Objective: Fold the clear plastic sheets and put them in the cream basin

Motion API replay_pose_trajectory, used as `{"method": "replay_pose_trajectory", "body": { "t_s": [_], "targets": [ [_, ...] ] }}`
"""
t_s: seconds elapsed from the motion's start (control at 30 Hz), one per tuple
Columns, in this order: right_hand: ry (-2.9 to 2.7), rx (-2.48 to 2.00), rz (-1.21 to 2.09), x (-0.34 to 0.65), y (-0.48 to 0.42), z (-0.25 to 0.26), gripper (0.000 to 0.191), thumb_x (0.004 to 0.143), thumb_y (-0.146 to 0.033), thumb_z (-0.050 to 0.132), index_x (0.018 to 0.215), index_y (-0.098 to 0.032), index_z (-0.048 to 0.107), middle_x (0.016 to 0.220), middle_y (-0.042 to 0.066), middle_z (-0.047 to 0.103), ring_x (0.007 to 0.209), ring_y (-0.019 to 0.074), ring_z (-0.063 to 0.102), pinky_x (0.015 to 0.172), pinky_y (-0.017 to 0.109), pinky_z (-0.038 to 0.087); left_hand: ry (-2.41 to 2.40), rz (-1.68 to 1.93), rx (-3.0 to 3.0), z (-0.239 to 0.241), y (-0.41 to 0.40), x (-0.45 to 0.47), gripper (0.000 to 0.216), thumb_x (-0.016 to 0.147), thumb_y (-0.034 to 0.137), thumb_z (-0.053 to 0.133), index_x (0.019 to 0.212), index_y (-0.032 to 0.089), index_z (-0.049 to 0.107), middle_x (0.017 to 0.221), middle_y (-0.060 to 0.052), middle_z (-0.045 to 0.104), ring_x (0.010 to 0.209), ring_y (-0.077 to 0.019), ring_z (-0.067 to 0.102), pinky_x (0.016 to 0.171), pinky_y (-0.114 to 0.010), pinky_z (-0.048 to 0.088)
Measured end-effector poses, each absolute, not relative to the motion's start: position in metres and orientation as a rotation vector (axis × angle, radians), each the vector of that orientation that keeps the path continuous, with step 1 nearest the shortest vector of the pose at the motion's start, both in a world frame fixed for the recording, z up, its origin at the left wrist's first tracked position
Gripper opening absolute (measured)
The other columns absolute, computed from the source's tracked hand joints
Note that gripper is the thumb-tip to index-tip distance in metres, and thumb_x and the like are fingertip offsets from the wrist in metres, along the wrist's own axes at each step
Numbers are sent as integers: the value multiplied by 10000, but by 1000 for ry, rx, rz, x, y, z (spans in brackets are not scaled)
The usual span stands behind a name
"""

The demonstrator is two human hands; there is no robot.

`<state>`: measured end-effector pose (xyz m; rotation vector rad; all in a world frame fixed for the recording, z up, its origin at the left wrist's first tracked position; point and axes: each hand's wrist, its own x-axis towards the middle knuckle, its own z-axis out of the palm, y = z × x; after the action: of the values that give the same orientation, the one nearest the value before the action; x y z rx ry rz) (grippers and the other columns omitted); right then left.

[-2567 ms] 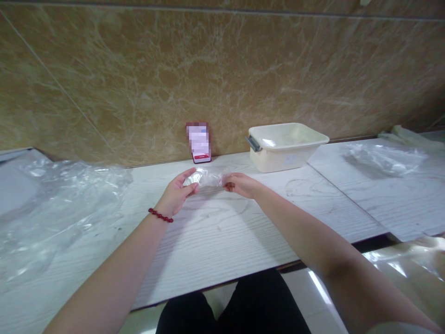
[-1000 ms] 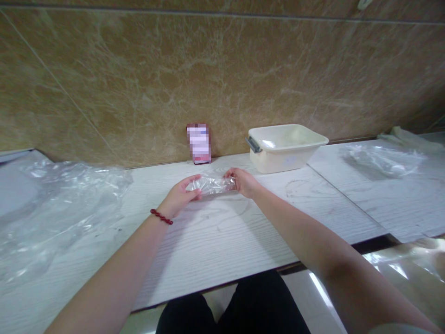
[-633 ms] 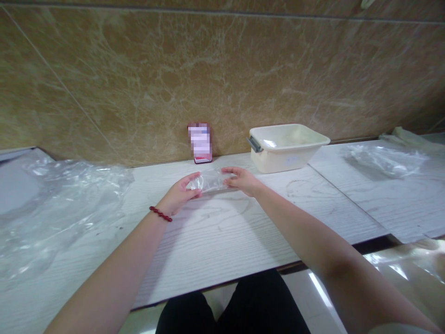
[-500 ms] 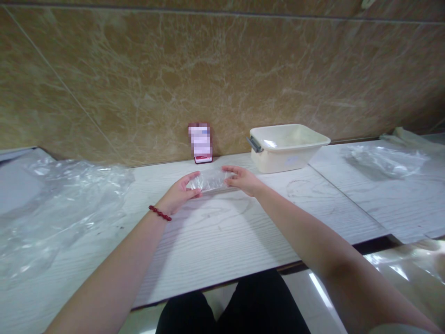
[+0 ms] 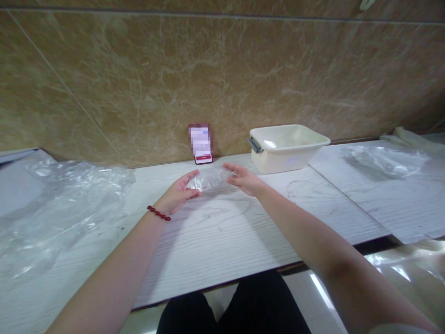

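Observation:
A small clear plastic bag point(image 5: 209, 179) is stretched between my two hands above the white wood-grain table point(image 5: 215, 241). My left hand point(image 5: 179, 192), with a red bead bracelet on its wrist, pinches the bag's left end between thumb and fingers. My right hand point(image 5: 243, 178) touches the bag's right end with its fingers loosely extended; its grip looks slack.
A cream plastic tub point(image 5: 287, 146) with a grey handle stands at the back right by the marble wall. A small red-edged phone point(image 5: 201, 144) leans against the wall. Large crumpled clear plastic sheets lie at the left point(image 5: 59, 208) and far right point(image 5: 384, 160).
My right hand has uncurled from a closed pinch on the bag's end to loosely extended fingers. The bag has flattened a little and stayed in place between the hands.

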<state>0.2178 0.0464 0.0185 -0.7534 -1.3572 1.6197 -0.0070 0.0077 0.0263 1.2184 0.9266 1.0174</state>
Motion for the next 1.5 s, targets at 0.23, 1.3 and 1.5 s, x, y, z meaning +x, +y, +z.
{"method": "replay_pose_trajectory", "body": {
  "t_s": [0.23,1.3,1.5],
  "targets": [
    [-1276,-726,1632,217,46,19,499,556,-82,648,1011,-240,518,1060,-5,508,738,59,511,680,195,431,902,1041,1243,27,8,-6,643,607,82,622,1188,253,406,1277,-45,354,828,-104,547,698,-208,483],
    [-639,-702,1903,184,21,17,47,736,-127,496,731,-167,520,671,-26,594,606,67,555,605,201,471,1018,1154,1476,27,-12,27,678,644,194,603,1247,196,292,995,-69,569,729,-118,582,723,-269,455],
    [-820,-737,1778,189,25,22,111,648,-132,582,746,-171,549,667,-32,597,594,65,543,542,176,440,933,1285,1263,28,-3,16,530,700,256,552,1188,200,353,947,-58,593,776,-125,567,707,-266,443]
  ]
}}
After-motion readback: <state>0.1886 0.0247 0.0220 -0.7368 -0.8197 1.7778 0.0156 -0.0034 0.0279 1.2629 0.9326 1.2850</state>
